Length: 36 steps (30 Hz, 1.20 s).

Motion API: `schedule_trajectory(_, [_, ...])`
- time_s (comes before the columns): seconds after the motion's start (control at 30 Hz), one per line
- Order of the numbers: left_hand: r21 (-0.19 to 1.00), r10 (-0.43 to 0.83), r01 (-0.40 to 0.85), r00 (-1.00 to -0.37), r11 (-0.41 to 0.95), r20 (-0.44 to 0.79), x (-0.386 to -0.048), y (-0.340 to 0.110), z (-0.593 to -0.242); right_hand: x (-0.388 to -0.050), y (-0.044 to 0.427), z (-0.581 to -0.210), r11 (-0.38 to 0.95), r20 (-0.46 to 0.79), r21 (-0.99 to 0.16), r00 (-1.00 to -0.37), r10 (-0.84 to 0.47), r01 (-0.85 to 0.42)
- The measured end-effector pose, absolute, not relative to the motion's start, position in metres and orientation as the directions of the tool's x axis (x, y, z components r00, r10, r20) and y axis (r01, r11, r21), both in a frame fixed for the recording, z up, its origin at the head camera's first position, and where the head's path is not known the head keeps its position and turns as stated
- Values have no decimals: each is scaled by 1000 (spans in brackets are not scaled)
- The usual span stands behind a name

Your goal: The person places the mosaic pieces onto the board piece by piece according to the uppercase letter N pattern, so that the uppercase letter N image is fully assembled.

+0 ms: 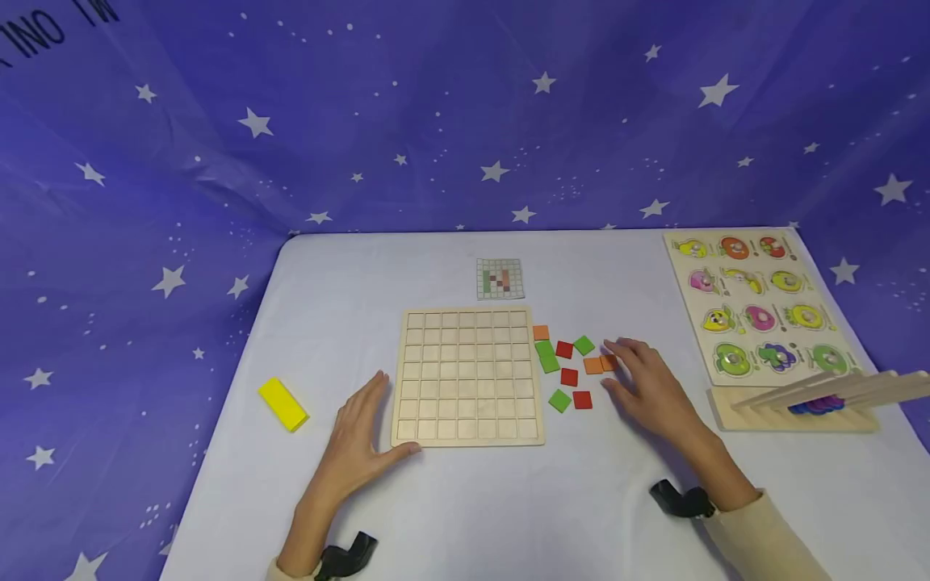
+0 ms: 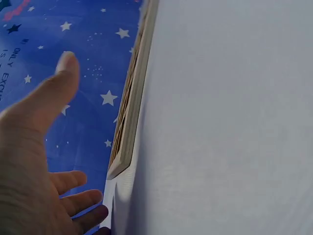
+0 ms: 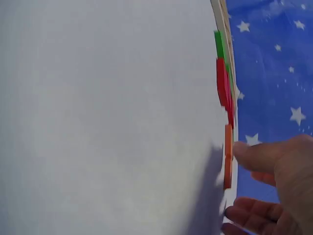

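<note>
A square wooden grid board [image 1: 465, 375] lies mid-table. My left hand [image 1: 356, 440] is beside its lower left corner, thumb and fingers spread and holding nothing; the left wrist view shows that hand [image 2: 34, 147] near the board's edge [image 2: 132, 107]. To the right of the board lie loose square tiles: several green ones [image 1: 559, 400], red ones [image 1: 583, 400] and orange ones [image 1: 593, 365]. My right hand [image 1: 647, 395] hovers at the rightmost orange tile [image 1: 608, 363], thumb and fingers apart. Whether a fingertip touches that tile, I cannot tell.
Behind the board is a small pattern card [image 1: 500, 279] with coloured squares. A yellow block [image 1: 283, 404] lies at the left. On the right are a fruit puzzle board [image 1: 773, 311] and a wooden stand with slanted slats [image 1: 799, 415]. A starry blue curtain [image 1: 436, 121] hangs behind the table.
</note>
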<state>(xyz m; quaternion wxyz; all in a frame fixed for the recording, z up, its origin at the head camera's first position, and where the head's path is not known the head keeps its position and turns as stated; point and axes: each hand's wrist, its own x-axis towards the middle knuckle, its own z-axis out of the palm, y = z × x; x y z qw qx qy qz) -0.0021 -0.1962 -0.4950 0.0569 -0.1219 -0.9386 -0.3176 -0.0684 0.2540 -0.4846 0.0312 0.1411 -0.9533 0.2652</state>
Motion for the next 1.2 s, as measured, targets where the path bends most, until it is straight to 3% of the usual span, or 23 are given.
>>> schedule_trajectory(0.33, [652,220,311,-950,692,220,-5,-201,-510,-81,265,-495,799,142,-535,-961,-237,-275])
schedule_trajectory(1.2, [601,296,410,-912,686,283,-7,-208,-514,-83,267,-498,808,244,-474,-934,-260,-349])
